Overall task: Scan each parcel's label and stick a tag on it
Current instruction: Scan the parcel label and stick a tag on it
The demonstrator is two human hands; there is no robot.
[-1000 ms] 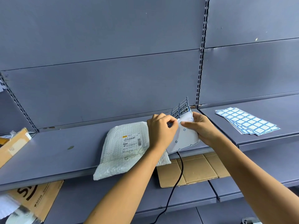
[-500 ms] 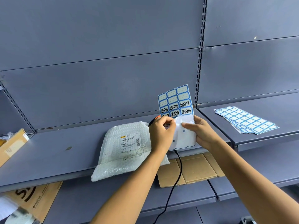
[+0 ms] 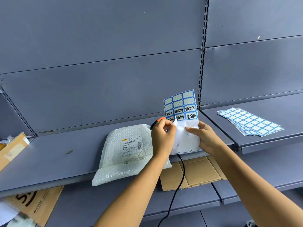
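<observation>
Above the shelf point(image 3: 49, 158), in the head view, we are pinching a tag point(image 3: 174, 122) with our left hand point(image 3: 162, 136), peeling it off the sheet point(image 3: 182, 108) that our right hand point(image 3: 206, 138) is gripping; the parcel point(image 3: 127, 151) is lying just left, label up; we are judging that the freed tag needs pressing onto it.

White bubble-wrap parcel point(image 3: 127, 154) laid flat on the shelf point(image 3: 49, 158), printed label point(image 3: 132, 145) faced up, blue-bordered tag sheet point(image 3: 182, 110) held upright beside it, lower half stripped, one tag point(image 3: 175, 122) curled off its left edge
</observation>
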